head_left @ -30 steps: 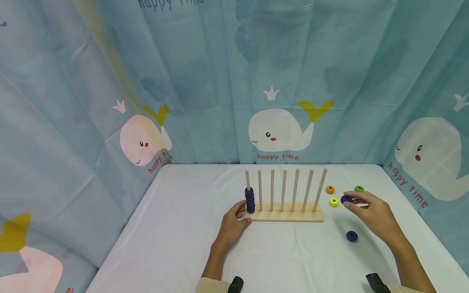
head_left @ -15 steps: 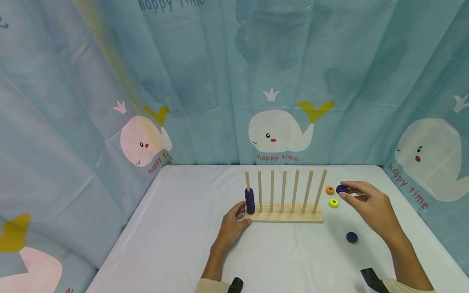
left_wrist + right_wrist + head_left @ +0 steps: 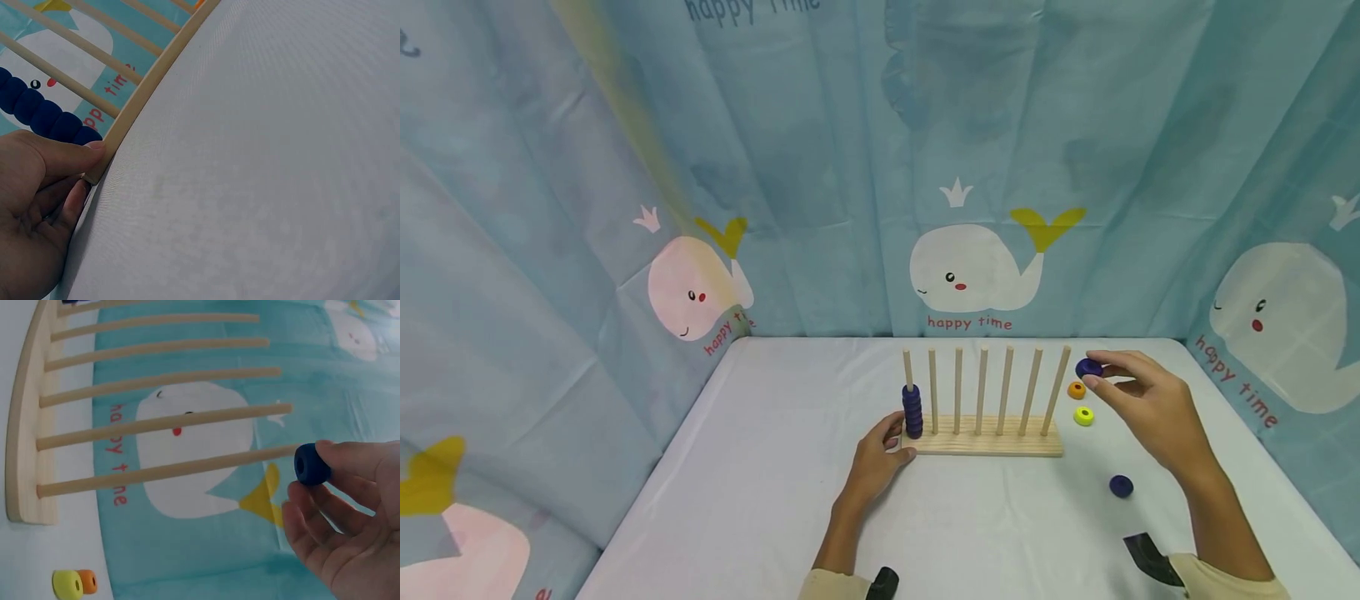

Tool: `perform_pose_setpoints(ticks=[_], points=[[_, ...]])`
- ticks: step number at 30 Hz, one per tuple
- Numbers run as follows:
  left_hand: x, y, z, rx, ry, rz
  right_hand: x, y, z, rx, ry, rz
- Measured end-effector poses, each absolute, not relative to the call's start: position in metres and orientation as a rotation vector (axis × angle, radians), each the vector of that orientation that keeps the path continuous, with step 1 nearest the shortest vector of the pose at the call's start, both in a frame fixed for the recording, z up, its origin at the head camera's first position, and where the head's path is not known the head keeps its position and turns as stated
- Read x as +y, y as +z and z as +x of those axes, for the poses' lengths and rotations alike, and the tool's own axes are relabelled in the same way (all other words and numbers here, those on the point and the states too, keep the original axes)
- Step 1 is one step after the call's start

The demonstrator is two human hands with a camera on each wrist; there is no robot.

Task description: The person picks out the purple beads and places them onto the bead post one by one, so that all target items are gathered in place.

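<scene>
A wooden peg rack [image 3: 988, 447] stands on the white table, with a row of several upright pegs. Dark blue beads [image 3: 912, 412] are stacked on its leftmost peg. My left hand [image 3: 875, 458] grips the left end of the base, thumb at the front edge, as the left wrist view also shows at the base [image 3: 140, 94]. Between thumb and fingertips, my right hand [image 3: 1150, 400] pinches a dark blue bead [image 3: 1087, 368], raised right of the rightmost peg. In the right wrist view the bead [image 3: 312, 465] turns its hole toward the pegs.
An orange bead [image 3: 1077, 390] and a yellow bead [image 3: 1083, 416] lie right of the rack. Nearer the front lies another dark blue bead [image 3: 1122, 487]. A blue whale-print curtain [image 3: 835, 208] hangs behind the table [image 3: 760, 483].
My right hand has lifted the blue bead up and to the left, and now covers the green bead seen earlier. The left hand and the rack have stayed in place.
</scene>
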State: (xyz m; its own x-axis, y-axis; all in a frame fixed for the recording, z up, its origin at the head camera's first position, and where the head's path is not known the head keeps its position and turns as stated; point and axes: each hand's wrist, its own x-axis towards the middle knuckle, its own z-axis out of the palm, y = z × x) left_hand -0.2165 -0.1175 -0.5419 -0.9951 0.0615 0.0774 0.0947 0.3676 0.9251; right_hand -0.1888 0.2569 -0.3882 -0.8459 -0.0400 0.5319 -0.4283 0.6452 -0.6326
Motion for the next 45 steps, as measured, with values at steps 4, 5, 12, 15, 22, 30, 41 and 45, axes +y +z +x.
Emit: perform_pose_setpoints(ticks=[4, 5, 12, 15, 22, 30, 41, 45], points=[[-0.117, -0.542, -0.218, -2.58, -1.745, -0.14, 0.253, -0.383, -0.189, -2.363, 1.113, 0.392], [-0.117, -0.542, -0.218, -2.577, -1.74, -0.149, 0.252, -0.381, -0.19, -2.358, 1.119, 0.4], [-0.118, -0.54, -0.218, -2.559, -1.766, -0.148, 0.238, -0.371, -0.194, -2.337, 1.136, 0.438], [-0.118, -0.54, -0.218, -2.56, -1.76, -0.147, 0.232, -0.368, -0.197, -2.326, 1.146, 0.456], [-0.117, -0.54, -0.218, -2.553, -1.75, -0.169, 0.22, -0.364, -0.202, -2.29, 1.245, 0.505], [-0.117, -0.542, -0.218, -2.565, -1.751, -0.152, 0.208, -0.363, -0.208, -2.284, 1.291, 0.536], [-0.117, -0.543, -0.219, -2.58, -1.72, -0.146, 0.19, -0.358, -0.214, -2.236, 1.346, 0.618], [-0.118, -0.542, -0.219, -2.575, -1.726, -0.168, 0.183, -0.358, -0.217, -2.242, 1.365, 0.644]])
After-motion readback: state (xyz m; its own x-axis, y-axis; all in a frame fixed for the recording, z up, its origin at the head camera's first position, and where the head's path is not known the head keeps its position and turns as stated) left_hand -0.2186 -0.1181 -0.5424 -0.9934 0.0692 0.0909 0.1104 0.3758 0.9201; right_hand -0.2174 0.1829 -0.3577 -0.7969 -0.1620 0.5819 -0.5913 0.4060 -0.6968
